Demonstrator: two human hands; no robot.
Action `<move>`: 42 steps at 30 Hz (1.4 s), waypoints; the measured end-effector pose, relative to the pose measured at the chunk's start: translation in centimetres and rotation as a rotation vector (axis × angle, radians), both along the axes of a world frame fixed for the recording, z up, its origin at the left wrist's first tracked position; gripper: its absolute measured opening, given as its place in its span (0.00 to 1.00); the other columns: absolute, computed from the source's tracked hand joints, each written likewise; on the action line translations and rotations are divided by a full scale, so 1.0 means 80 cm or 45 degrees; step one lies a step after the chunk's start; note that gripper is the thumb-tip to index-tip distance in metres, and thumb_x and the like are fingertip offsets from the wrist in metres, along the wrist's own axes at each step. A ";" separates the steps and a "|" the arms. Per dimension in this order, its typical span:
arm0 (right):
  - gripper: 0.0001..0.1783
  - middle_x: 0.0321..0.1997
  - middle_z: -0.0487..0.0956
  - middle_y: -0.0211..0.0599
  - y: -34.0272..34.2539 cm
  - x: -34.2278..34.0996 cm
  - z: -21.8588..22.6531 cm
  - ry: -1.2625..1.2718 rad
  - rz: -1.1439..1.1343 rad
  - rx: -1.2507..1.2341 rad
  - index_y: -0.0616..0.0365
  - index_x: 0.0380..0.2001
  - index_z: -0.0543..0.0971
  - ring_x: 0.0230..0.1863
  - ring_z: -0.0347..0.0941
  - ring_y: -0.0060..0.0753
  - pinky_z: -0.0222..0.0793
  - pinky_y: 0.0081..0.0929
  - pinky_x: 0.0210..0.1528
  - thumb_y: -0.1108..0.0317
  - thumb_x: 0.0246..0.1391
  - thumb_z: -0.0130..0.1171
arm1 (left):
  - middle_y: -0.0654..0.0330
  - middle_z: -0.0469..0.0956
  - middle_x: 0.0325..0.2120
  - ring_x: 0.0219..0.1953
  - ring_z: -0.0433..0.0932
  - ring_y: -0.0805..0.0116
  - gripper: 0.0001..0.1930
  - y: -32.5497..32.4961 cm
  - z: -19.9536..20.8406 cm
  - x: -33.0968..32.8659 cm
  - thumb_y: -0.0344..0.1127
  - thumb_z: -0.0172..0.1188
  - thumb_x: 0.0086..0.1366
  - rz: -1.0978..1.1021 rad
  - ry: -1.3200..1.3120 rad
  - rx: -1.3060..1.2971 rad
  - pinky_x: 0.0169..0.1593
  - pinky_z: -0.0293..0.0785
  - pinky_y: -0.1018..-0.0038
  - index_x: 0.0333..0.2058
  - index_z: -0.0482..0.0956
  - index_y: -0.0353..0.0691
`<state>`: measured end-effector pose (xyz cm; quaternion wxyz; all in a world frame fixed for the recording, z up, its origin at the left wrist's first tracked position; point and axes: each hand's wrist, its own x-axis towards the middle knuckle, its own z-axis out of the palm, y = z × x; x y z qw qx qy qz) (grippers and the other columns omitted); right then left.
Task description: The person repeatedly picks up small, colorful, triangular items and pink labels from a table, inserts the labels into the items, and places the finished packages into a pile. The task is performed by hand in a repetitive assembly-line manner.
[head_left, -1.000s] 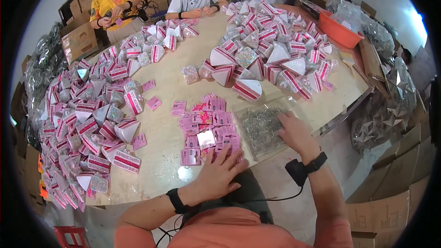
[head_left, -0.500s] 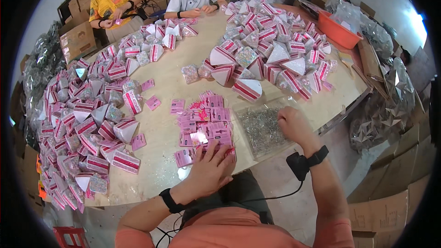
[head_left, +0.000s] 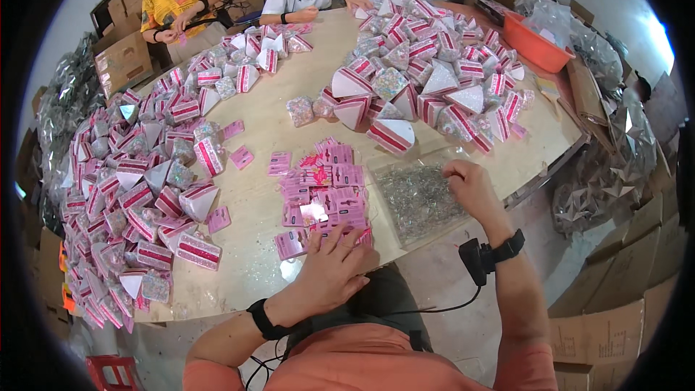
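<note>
My left hand [head_left: 334, 264] lies over the near end of a pile of pink hang cards [head_left: 337, 201], fingers spread and touching the cards. On the right, my right hand [head_left: 474, 192] is at the right side of a shallow clear tray [head_left: 405, 240]. That tray holds many thin, shiny clear strips [head_left: 416, 199], tangled together. The fingers of my right hand are bent and pinched together; whatever is between them, if anything, is too small to make out. A single pink card [head_left: 279, 163] lies just left of the pile.
Bagged cake-slice-shaped pieces form a large heap [head_left: 137, 195] on the left and another [head_left: 427, 65] at the far right. Beyond it stands an orange basin [head_left: 536, 42]. Two people sit across the wooden table [head_left: 253, 268]. Cardboard boxes [head_left: 601, 333] stand at the lower right.
My right hand has shifted slightly right and away from me at the tray. My left hand stays on the cards. Across the table, the white-shirted person's one hand has moved toward the far-right heap.
</note>
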<state>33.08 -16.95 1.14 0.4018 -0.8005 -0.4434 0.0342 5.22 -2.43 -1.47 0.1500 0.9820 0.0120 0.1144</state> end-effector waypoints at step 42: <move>0.01 0.27 0.76 0.30 0.019 -0.164 0.023 1.189 0.170 0.669 0.61 0.31 0.72 0.27 0.72 0.17 0.64 0.14 0.27 0.76 0.55 0.52 | 0.62 0.75 0.33 0.36 0.75 0.71 0.07 0.039 0.044 0.019 0.31 0.59 0.60 0.058 -0.330 -2.254 0.40 0.74 0.70 0.37 0.72 0.40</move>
